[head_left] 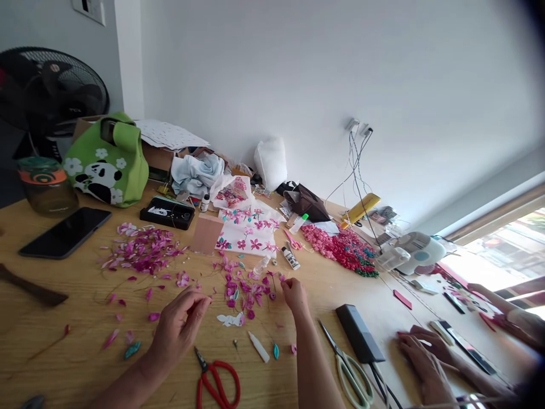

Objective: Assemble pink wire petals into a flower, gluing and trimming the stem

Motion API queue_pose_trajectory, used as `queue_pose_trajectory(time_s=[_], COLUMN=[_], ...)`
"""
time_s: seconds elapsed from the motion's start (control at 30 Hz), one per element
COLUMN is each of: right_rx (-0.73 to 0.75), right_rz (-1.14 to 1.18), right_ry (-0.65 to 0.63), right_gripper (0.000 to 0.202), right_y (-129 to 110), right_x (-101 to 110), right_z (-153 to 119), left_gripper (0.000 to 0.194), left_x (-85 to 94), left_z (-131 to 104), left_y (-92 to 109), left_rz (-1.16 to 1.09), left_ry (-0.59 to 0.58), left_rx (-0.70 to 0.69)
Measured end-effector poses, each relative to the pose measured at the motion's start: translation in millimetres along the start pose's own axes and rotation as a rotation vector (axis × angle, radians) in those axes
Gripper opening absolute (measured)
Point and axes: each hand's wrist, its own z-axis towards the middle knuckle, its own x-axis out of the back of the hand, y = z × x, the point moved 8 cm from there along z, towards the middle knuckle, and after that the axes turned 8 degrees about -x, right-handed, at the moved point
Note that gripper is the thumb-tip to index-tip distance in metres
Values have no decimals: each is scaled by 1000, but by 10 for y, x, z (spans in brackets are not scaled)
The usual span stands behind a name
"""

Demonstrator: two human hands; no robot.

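My left hand (181, 321) hovers over the wooden table with thumb and forefinger pinched; a tiny dark speck shows at the fingertips, too small to name. Across from it, my right hand (294, 295) is closed beside the middle pile of magenta petals (247, 289). A small pink petal shape (281, 277) shows at its fingertips, and I cannot tell whether it is held. Between the hands lie white petal pieces (230, 320) and a white tube (259, 346). Closer to me are red-handled pliers (219, 383), and scissors with pale handles (351, 372) lie right of my right forearm.
A larger petal pile (147, 250), a phone (63, 232) and a green panda bag (108, 170) stand left. Flower-covered white sheet (249, 233), small glue bottle (290, 258) and pink scissors (293, 240) lie beyond. Right are a black power strip (360, 332) and other people's hands (426, 355).
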Motion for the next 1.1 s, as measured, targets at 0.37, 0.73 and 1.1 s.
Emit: queue_pose_trajectory(time_s=[0.37,0.73,1.1], right_rx=[283,598,564], right_rz=[749,1001,1144], right_ry=[309,-126,-728], right_gripper=[33,21,16], right_y=[-271,-1243,-1536], right_x=[425,225,-500], right_z=[-432,-1047,-1672], left_gripper=[10,10,12], left_x=[-69,-4,-8], left_z=[-84,-17,13], left_y=[-132,-45,-316], left_rz=[43,113,-247], left_ry=[-21,71,62], left_rx=[-48,-138,109])
